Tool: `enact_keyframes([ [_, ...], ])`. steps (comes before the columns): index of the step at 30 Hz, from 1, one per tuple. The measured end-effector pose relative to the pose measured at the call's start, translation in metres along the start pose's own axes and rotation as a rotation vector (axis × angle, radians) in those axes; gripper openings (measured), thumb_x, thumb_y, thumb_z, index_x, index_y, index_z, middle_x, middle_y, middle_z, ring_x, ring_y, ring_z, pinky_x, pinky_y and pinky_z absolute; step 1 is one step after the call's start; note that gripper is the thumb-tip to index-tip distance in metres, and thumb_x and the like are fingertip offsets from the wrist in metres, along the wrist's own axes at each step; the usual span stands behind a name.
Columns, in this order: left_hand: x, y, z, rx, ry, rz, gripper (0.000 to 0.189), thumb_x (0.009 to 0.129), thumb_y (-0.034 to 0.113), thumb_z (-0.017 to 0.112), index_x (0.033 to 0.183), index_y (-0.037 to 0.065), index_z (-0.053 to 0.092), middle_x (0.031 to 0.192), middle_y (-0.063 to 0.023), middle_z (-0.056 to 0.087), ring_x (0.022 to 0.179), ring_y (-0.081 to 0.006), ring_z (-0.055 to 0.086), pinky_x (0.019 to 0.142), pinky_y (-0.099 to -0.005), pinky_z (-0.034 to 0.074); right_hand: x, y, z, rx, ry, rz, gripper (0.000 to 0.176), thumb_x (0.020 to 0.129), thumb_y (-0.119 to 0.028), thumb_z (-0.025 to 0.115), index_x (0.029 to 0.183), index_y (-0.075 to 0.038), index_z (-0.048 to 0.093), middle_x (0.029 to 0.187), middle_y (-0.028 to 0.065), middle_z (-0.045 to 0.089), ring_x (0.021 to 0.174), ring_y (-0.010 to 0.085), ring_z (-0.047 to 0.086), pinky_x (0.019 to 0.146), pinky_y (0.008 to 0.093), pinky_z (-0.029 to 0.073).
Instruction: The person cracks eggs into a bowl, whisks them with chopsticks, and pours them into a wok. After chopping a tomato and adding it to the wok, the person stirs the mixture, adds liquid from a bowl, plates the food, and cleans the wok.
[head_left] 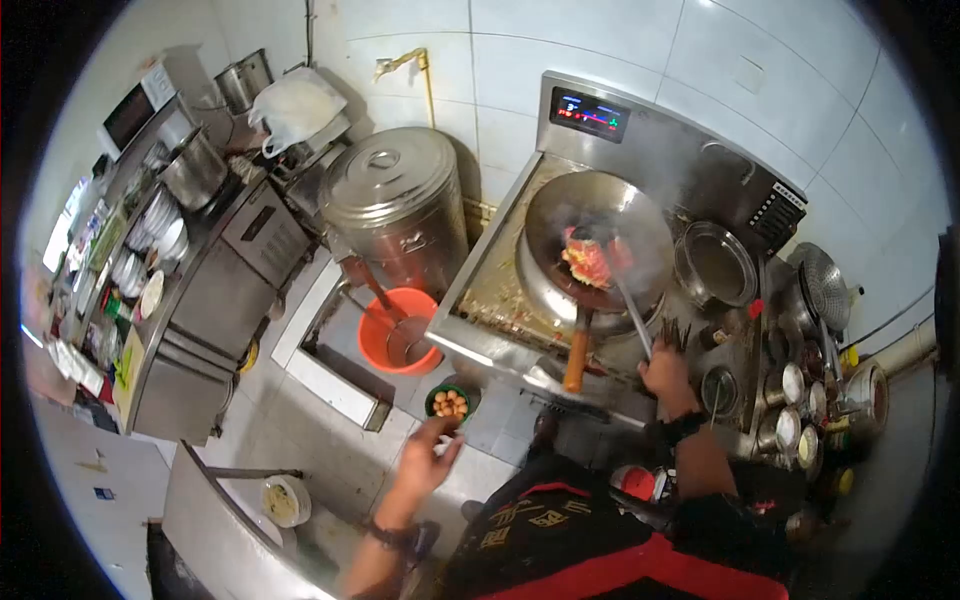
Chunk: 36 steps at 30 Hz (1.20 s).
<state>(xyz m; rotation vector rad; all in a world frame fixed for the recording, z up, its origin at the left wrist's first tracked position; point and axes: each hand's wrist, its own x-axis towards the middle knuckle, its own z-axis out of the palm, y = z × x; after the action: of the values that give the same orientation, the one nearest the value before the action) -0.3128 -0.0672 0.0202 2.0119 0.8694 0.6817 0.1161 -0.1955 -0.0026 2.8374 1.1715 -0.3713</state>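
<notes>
**Two hands at the stove: right gripping a utensil over the wok, left held apart**

Clock positions are read from the wok, with six o'clock toward the person.

The wide, round, steel wok point(553, 215) sits on the stainless-steel stove point(485, 347), its orange-brown wooden handle point(577, 352) pointing to six o'clock. Red and yellow pieces of food point(585, 262) lie inside near the middle, partly veiled by steam.

The right hand point(668, 378), at five o'clock, is closed around the long, grey metal utensil point(634, 318). The shaft runs up across the wok's near rim; its working end is obscured by steam and food.

The left hand point(428, 465), at seven o'clock, is well apart from the wok, fingers loosely bent. Whether it grasps anything small, I cannot tell. In view it appears just beside the round, dark-green container point(431, 399) of brown eggs point(450, 402); the actual gap cannot be judged.

At twelve o'clock, the black display panel point(590, 112) is lit blue and red. At three, a shallow, round, steel pan point(750, 283) stands near the wok. At eight, an orange plastic bucket point(372, 345) stands on the floor; between nine and ten, a large, lidded steel drum point(430, 250).
</notes>
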Motion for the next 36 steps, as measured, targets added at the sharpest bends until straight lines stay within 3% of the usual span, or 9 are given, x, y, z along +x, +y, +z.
enact_keyframes([
  [3, 0.076, 0.007, 0.097, -0.139, -0.155, 0.042, 0.044, 0.082, 0.018, 0.075, 0.119, 0.001, 0.058, 0.102, -0.0160, 0.066, 0.087, -0.0246, 0.068, 0.075, -0.0346, 0.055, 0.023, 0.027, 0.035, 0.245, -0.146, 0.081, 0.062, 0.091, -0.024, 0.061, 0.142, 0.003, 0.037, 0.109, 0.0302, 0.061, 0.099, 0.0445, 0.061, 0.088, 0.0480, 0.049],
  [7, 0.158, 0.014, 0.201, -0.215, -0.422, -0.248, 0.058, 0.085, 0.033, 0.073, 0.125, -0.004, 0.052, 0.104, -0.0153, 0.066, 0.090, -0.0212, 0.068, 0.076, -0.0356, 0.055, -0.020, 0.052, 0.002, 0.678, -0.096, -0.031, 0.061, 0.091, -0.020, 0.059, 0.144, -0.001, 0.036, 0.111, 0.0320, 0.060, 0.102, 0.0440, 0.062, 0.086, 0.0446, 0.049],
  [9, 0.188, 0.033, 0.208, -0.401, -0.518, -0.508, 0.054, 0.088, 0.033, 0.070, 0.123, -0.003, 0.051, 0.105, -0.0135, 0.066, 0.088, -0.0206, 0.068, 0.073, -0.0356, 0.055, -0.044, 0.079, -0.006, 0.734, -0.123, -0.012, 0.060, 0.091, -0.019, 0.058, 0.144, -0.003, 0.036, 0.112, 0.0324, 0.060, 0.103, 0.0436, 0.062, 0.085, 0.0436, 0.050],
  [11, 0.191, -0.006, 0.238, -1.206, -0.533, -0.891, 0.041, 0.092, 0.030, 0.065, 0.117, 0.001, 0.054, 0.102, -0.0103, 0.067, 0.083, -0.0210, 0.068, 0.069, -0.0360, 0.054, -0.069, 0.113, 0.002, 0.593, 0.068, -0.246, 0.061, 0.092, -0.020, 0.058, 0.146, -0.004, 0.034, 0.104, 0.0308, 0.062, 0.094, 0.0451, 0.063, 0.080, 0.0448, 0.050],
  [12, 0.193, 0.002, 0.236, -1.155, -0.516, -0.949, 0.030, 0.094, 0.026, 0.062, 0.113, 0.004, 0.054, 0.088, -0.0065, 0.064, 0.068, -0.0185, 0.063, 0.061, -0.0341, 0.052, -0.074, 0.114, -0.008, 0.595, 0.053, -0.240, 0.061, 0.092, -0.020, 0.058, 0.146, -0.004, 0.034, 0.104, 0.0308, 0.062, 0.094, 0.0451, 0.063, 0.080, 0.0448, 0.050],
  [17, 0.194, -0.009, 0.228, -1.295, -0.691, -0.978, 0.022, 0.094, 0.025, 0.061, 0.104, 0.007, 0.053, 0.072, -0.0018, 0.053, 0.053, -0.0135, 0.050, 0.051, -0.0316, 0.045, -0.019, 0.051, -0.027, 0.241, -0.082, 0.125, 0.064, 0.092, -0.021, 0.058, 0.148, -0.004, 0.031, 0.085, 0.0266, 0.062, 0.078, 0.0447, 0.061, 0.071, 0.0485, 0.048],
  [23, 0.201, -0.002, 0.194, -1.318, -0.689, -0.994, 0.018, 0.094, 0.023, 0.061, 0.098, 0.011, 0.049, 0.069, -0.0008, 0.051, 0.051, -0.0120, 0.048, 0.047, -0.0302, 0.041, -0.016, 0.041, 0.027, 0.487, -0.047, -0.132, 0.062, 0.096, -0.027, 0.051, 0.150, -0.007, 0.028, 0.081, 0.0302, 0.064, 0.074, 0.0448, 0.065, 0.067, 0.0525, 0.051],
  [29, 0.197, -0.021, 0.198, -1.381, -0.731, -0.981, 0.016, 0.095, 0.025, 0.060, 0.099, 0.012, 0.053, 0.070, 0.0009, 0.049, 0.054, -0.0119, 0.045, 0.050, -0.0299, 0.038, -0.032, 0.013, -0.051, 0.304, -0.069, 0.142, 0.057, 0.094, -0.022, 0.054, 0.145, -0.007, 0.035, 0.087, 0.0308, 0.064, 0.083, 0.0467, 0.063, 0.072, 0.0535, 0.049],
  [36, 0.201, -0.011, 0.188, -1.347, -0.709, -0.995, 0.017, 0.094, 0.022, 0.061, 0.099, 0.011, 0.049, 0.071, 0.0002, 0.050, 0.054, -0.0115, 0.049, 0.050, -0.0298, 0.043, -0.041, -0.004, -0.012, 0.356, -0.093, 0.080, 0.055, 0.094, -0.021, 0.052, 0.145, -0.006, 0.035, 0.089, 0.0307, 0.064, 0.086, 0.0472, 0.063, 0.074, 0.0522, 0.050],
])
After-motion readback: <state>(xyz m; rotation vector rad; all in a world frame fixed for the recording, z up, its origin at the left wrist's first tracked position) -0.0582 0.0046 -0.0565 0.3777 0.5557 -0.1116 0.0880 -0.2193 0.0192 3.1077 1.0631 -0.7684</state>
